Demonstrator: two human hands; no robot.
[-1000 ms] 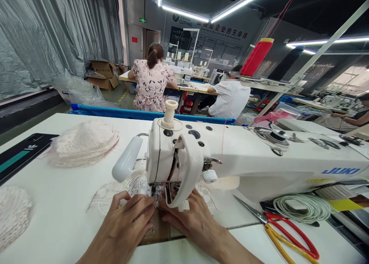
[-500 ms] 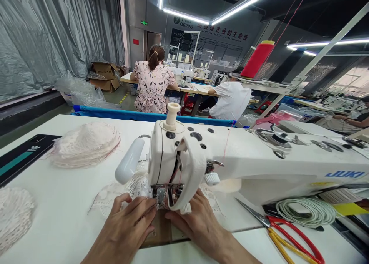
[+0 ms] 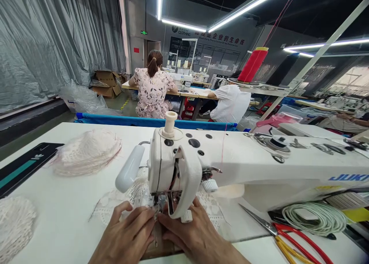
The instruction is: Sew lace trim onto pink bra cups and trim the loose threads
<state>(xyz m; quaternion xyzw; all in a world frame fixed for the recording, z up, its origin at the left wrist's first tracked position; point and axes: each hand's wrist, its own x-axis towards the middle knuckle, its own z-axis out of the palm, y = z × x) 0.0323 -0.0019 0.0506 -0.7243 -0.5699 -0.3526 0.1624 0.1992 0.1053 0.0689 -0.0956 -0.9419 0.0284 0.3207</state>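
A white JUKI sewing machine (image 3: 230, 164) lies across the white table (image 3: 57, 202). A piece of white lace (image 3: 115, 200) sits under its presser foot (image 3: 162, 201). My left hand (image 3: 127, 237) rests on the lace just left of the needle, fingers together and pressed flat on the fabric. On the right side of the foot, my right hand (image 3: 196, 237) also presses the lace with its fingers. The fingertips of both hands nearly meet in front of the needle.
A stack of lace pieces (image 3: 88, 152) lies at the left, another pile (image 3: 14, 225) at the near left edge, a dark box (image 3: 23, 166) beyond. Red-handled scissors (image 3: 291, 239) and a coiled cord (image 3: 314, 218) lie at the right. A red thread cone (image 3: 253, 64) stands behind. Two people sit sewing further back.
My hands have stayed at the presser foot, shifting slightly nearer to me with the lace. The view has tilted a little.
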